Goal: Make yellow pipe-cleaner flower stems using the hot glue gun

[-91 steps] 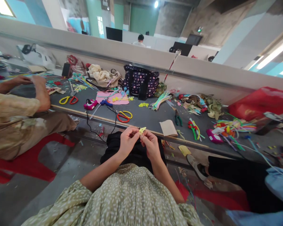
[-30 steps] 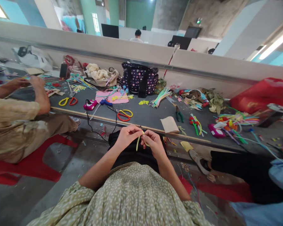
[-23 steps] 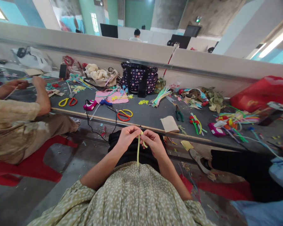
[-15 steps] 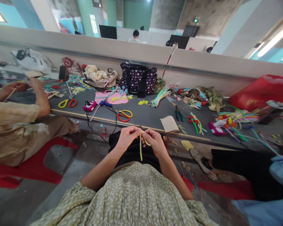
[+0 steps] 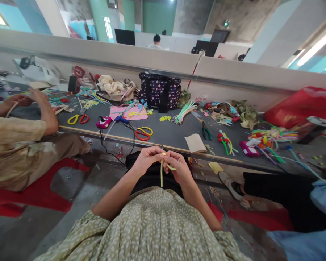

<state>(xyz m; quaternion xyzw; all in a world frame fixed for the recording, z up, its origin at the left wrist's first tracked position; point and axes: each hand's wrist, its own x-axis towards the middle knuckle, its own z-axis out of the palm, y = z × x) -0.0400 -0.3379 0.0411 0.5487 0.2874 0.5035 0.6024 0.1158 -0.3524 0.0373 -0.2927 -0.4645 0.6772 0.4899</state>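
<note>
A thin yellow-green strip [image 5: 161, 175] is pinched between my two hands, above my lap and just in front of the table edge. One end hangs straight down, and the other curves out to the right under my fingers. My left hand [image 5: 149, 159] grips it with thumb and forefinger. Close beside it, my right hand [image 5: 178, 163] is closed on the same strip, the fingertips of both hands nearly touching. A small yellow bend shows between the fingertips.
On the grey table [image 5: 174, 136] lie red-and-yellow scissors [image 5: 143, 133], dark green pliers [image 5: 205, 131], brown paper [image 5: 195, 143] and a glue gun [image 5: 121, 119]. Behind stands a patterned bag [image 5: 159, 90]. People sit to the left and right.
The strip's curved end now sticks out further to the right, and a small yellow bend shows between my fingertips. Both hands have stayed in nearly the same place.
</note>
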